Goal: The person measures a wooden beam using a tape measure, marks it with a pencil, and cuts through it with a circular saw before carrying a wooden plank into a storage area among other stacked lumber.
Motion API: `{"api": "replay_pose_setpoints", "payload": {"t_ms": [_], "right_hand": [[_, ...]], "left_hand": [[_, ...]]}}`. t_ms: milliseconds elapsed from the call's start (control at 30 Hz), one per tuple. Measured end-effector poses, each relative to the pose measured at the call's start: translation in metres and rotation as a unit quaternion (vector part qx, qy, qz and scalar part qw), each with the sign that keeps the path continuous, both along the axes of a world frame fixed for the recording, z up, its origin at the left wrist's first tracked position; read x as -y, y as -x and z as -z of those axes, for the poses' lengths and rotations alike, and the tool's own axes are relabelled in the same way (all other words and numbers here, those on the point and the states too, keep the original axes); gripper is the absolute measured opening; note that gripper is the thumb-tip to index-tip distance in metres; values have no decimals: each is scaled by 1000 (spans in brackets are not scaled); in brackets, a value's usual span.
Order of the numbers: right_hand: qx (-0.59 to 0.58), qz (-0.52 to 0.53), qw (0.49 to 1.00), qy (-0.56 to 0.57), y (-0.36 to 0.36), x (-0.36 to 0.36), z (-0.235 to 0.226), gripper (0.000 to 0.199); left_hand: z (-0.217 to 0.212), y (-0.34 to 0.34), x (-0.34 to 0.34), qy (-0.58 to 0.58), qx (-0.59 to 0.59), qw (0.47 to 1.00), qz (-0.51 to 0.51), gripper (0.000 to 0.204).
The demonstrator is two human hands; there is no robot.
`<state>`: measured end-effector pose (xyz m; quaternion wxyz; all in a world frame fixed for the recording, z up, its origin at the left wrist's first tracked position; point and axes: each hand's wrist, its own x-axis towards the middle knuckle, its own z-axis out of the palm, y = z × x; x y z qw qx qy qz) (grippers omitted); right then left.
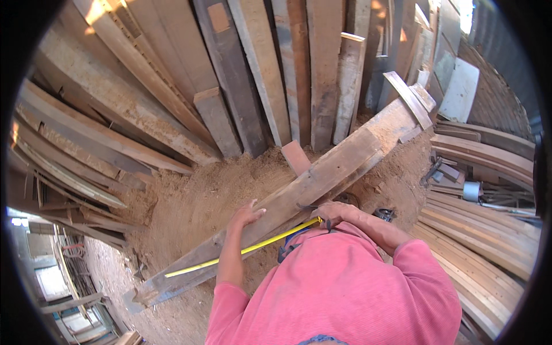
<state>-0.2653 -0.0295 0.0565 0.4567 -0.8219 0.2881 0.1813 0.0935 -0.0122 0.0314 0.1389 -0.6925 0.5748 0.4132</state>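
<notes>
A long brown plank [328, 175] lies slantwise in front of me, from lower left to upper right. My left hand [247, 214] rests at its far edge with the fingers apart, holding nothing. Close to my body, my right hand [330, 212] is closed on a tape measure, its case mostly hidden by the fingers. From there the yellow tape blade [273, 238] runs out to the lower left along the plank's near side, passing beneath my left forearm. A small dark curved piece shows beside my right hand; I cannot make out what it is.
Tall boards [250, 69] lean in a row beyond the plank. A short reddish block [296, 158] touches its far edge. Sawdust [230, 181] covers the ground. Stacked timber [477, 253] lies on the right, near a grey metal can [472, 191]. A curved wooden piece [408, 100] crosses the beam's far end.
</notes>
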Motion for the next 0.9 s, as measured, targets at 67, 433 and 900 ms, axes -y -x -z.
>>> {"api": "replay_pose_setpoints", "payload": {"t_ms": [67, 433, 900], "right_hand": [[1, 23, 1000, -6, 12, 0, -10, 46], [-34, 341, 940, -3, 198, -37, 13, 41], [-191, 625, 729, 206, 363, 190, 47, 67]], "left_hand": [[17, 4, 13, -26, -25, 999, 18, 87], [32, 62, 41, -23, -83, 996, 16, 81], [22, 126, 45, 2, 8, 1000, 10, 75]]}}
